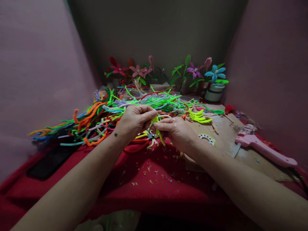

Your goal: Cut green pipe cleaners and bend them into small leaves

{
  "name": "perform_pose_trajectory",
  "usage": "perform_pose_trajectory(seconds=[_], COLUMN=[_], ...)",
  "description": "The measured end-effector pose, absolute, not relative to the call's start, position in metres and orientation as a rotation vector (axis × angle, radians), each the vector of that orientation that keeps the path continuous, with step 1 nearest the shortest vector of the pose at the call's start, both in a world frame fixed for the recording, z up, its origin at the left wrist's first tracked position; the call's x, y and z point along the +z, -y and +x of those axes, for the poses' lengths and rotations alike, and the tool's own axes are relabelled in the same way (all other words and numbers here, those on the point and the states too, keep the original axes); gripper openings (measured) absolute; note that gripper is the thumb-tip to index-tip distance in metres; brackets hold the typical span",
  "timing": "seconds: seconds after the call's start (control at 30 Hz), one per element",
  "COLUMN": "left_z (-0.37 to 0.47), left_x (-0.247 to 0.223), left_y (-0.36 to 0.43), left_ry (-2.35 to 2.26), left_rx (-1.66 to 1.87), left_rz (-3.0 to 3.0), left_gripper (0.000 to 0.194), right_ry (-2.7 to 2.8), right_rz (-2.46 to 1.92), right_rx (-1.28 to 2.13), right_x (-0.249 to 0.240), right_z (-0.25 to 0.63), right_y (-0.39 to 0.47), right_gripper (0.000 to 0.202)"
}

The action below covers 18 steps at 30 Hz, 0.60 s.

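My left hand (137, 120) pinches the top of a short yellow-green fuzzy stem piece (157, 130) at the middle of the view. The fingertips of my right hand (176, 128) close on the same piece from the right, just below. Its lower end hangs down between the hands. Behind and below them, scissors with red handles (136, 149) lie on the red cloth, partly hidden. A large heap of coloured fuzzy stems (154, 101) spreads just beyond both hands. Several bright yellow stems (198, 116) lie right of it.
A pink glue gun (264, 149) rests on a cardboard sheet (226, 128) at right, near a white ring with holes (207, 139). A black phone (51, 162) lies at left on red cloth (154, 191) strewn with scraps. Fuzzy flowers (215, 73) and a jar (214, 93) stand behind.
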<state>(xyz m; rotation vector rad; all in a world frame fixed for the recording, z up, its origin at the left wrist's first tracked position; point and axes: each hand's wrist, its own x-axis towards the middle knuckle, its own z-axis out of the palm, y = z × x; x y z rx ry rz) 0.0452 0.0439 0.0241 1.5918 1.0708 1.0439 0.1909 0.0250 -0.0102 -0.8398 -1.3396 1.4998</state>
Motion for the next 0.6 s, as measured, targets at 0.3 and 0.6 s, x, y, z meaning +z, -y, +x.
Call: perform_pose_trajectory(seconds=[0.3,0.6], left_z=[0.045,0.048], left_x=[0.021,0.027], left_y=[-0.044,-0.041], left_ry=[-1.135,-1.297], left_rx=[1.021,1.121], left_rz=[1.785,1.821], left_gripper=[0.015,0.025], right_ry=[1.247,1.354], right_rz=[-0.87,-0.829], right_rx=[1.487,1.397], right_x=[-0.012,-0.012], right_z=[0.188,0.189], right_y=[-0.025,-0.025], right_gripper=[0.013,0.014])
